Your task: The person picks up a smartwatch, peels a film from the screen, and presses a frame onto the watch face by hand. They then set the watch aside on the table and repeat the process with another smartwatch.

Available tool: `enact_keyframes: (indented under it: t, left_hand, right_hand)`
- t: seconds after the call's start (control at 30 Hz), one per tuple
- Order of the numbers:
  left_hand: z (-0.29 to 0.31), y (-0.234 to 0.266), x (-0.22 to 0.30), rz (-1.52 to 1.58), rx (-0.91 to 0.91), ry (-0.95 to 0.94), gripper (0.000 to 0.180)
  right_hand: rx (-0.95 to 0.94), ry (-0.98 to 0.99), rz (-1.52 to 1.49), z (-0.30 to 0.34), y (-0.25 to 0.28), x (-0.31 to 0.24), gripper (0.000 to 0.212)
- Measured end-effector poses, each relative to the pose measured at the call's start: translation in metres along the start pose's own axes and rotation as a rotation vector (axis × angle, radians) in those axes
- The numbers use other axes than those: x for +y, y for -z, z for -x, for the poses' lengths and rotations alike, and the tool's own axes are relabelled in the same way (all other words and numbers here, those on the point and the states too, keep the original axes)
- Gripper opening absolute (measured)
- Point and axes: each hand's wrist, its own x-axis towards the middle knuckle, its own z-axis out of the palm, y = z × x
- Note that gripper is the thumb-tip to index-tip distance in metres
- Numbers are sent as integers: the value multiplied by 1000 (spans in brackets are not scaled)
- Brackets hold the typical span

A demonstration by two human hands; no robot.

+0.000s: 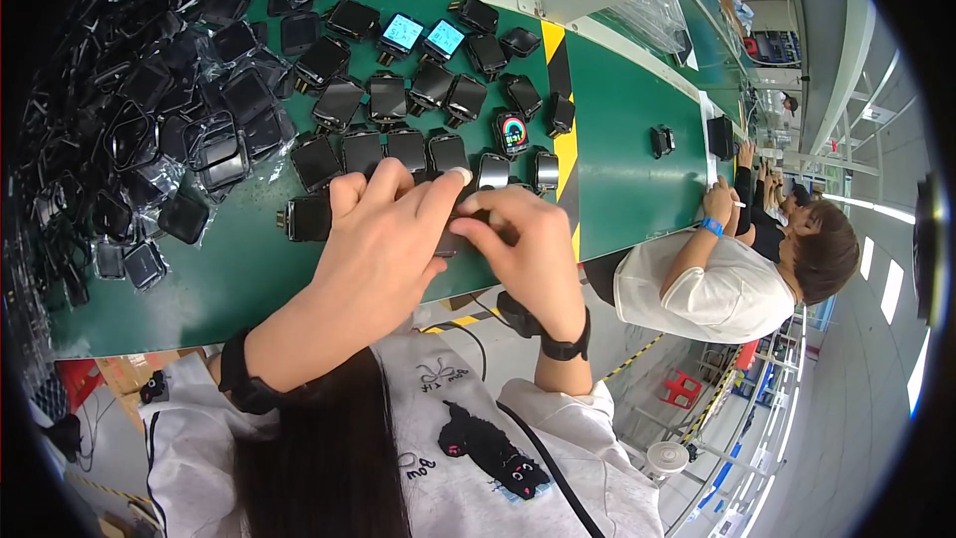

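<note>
My left hand (383, 229) and my right hand (528, 239) meet over a dark smartwatch body (447, 248) near the front of the green bench. Most of it is hidden under my fingers. My left fingers are bent around its far and left sides, while the right thumb and index finger pinch at its right edge. Beyond my hands, black watch bodies stand in loose rows; two have lit pale blue screens (402, 32), and one shows a coloured ring on its screen (512, 132). Beside my left wrist lies another black watch body (309, 219).
A large heap of black watch casings in clear plastic (189, 110) covers the bench's left side. Yellow-black tape (565, 154) crosses the bench to the right. Past it sits a lone watch body (662, 141), and a co-worker in a white shirt (712, 284) works farther along.
</note>
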Motion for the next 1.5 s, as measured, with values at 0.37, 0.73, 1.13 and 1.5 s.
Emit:
enact_keyframes:
  t: [0.37, 0.73, 1.13, 1.5]
  left_hand:
    - [9, 9, -2, 79, 190, 83, 74]
    - [25, 15, -27, -23, 276, 153, 85]
    - [28, 16, -31, -21, 255, 155, 78]
    - [14, 46, -36, 18, 122, 104, 68]
  right_hand:
    - [28, -28, -418, 8, 4, -14, 9]
    - [-5, 83, 14, -31, -27, -45, 15]
    - [-61, 62, -134, -31, -41, -40, 16]
    - [-31, -134, -109, -59, -15, -51, 13]
